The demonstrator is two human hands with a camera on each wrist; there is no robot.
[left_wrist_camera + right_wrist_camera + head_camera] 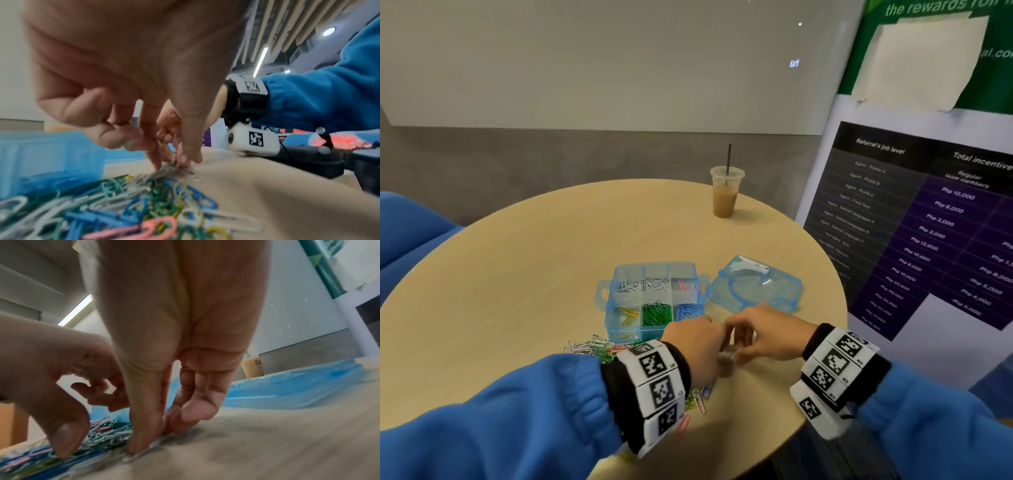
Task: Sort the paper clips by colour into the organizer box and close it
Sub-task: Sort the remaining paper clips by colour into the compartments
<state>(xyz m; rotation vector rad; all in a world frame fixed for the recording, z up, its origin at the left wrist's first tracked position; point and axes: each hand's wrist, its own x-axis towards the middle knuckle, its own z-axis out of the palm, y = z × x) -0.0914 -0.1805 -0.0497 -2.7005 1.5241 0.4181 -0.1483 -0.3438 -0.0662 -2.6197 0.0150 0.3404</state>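
Note:
The open blue organizer box (616, 301) sits mid-table, with white, red, yellow, green and blue clips in separate compartments. Its lid (756, 284) lies detached to the right. A mixed pile of paper clips (595, 346) spreads in front of the box and under my left wrist. Both hands meet just right of the pile. My left hand (172, 160) pinches a few white clips (170, 167) at the pile's edge. My right hand (160, 431) pinches a white clip (141, 452) between thumb and fingers against the table. In the head view the held clips are hidden.
An iced coffee cup (726, 192) with a straw stands at the far side of the round wooden table (534, 260). A printed banner (928, 222) stands at the right, a blue chair (407, 226) at the left.

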